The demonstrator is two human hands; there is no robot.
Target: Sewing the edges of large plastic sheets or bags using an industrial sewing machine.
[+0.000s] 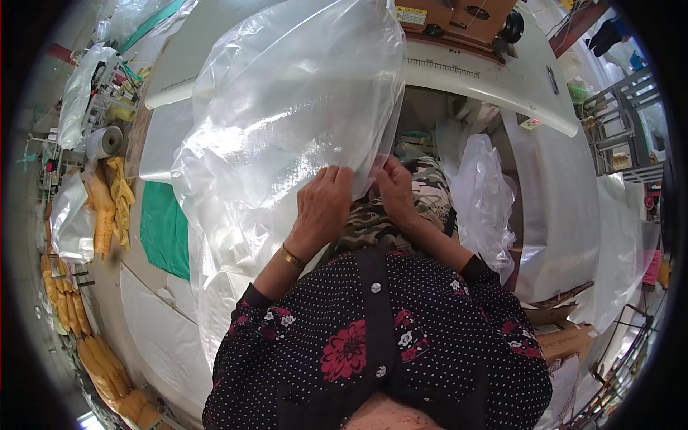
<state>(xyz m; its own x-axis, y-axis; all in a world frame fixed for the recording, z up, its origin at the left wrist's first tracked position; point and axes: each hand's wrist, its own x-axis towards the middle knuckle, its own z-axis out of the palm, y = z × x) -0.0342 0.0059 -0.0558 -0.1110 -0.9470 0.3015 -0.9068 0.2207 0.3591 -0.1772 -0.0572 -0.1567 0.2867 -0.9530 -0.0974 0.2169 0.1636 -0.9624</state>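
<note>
A large sheet of clear, shiny plastic film (287,107) spreads over the white worktable and hangs down at its left front. My left hand (326,204), with a gold bracelet on its wrist, has its fingers curled on the film's near right edge. Just to the right, my right hand (394,186) pinches the same edge between thumb and fingers. Both hands are close together above my lap, in camouflage trousers (423,190). The fingertips are partly hidden by the film and the knuckles.
A brown sewing machine (459,25) stands on the worktable (494,82), whose front edge bears a ruler scale. Translucent film (484,201) hangs at the right, near a cardboard box (566,342). Green cloth (163,229), a film roll (107,142) and yellow bundles (100,365) lie leftward.
</note>
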